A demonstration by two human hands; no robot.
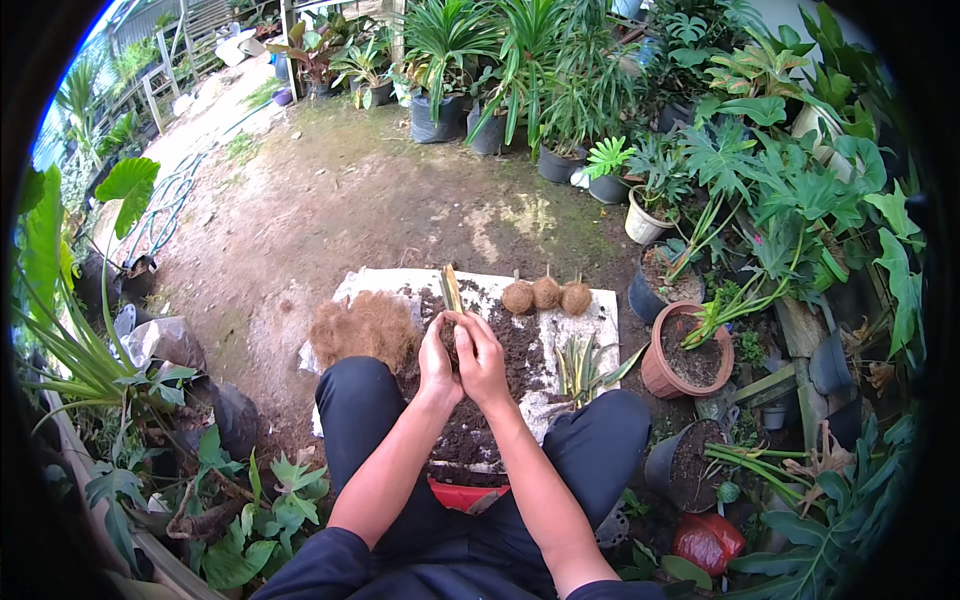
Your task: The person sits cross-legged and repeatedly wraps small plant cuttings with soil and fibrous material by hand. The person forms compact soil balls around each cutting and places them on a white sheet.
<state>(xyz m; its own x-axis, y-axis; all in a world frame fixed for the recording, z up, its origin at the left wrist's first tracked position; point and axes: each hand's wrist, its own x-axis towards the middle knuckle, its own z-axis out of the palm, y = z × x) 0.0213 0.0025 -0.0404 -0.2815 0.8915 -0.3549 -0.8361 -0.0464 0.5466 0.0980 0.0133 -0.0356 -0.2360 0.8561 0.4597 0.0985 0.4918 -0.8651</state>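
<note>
Above a spread of dark soil [522, 365], my left hand [435, 360] and my right hand [482, 358] are cupped together around the base of a cut plant piece. Its stiff, yellow-edged leaves, like a snake plant [452, 288], stick up past my fingertips. What lies inside my palms is hidden. A mat of brown coconut fibre [365, 333] lies left of my hands. To the far right sit three round fibre balls [547, 292] with short stubs on top. More snake plant leaves [577, 368] rest near my right knee.
A white sheet [603, 335] lies under the materials. Between my legs is a red container [465, 495]. Potted plants line the right and back, including a terracotta-coloured pot [660, 372]. A blue hose [165, 200] lies on the ground at the far left.
</note>
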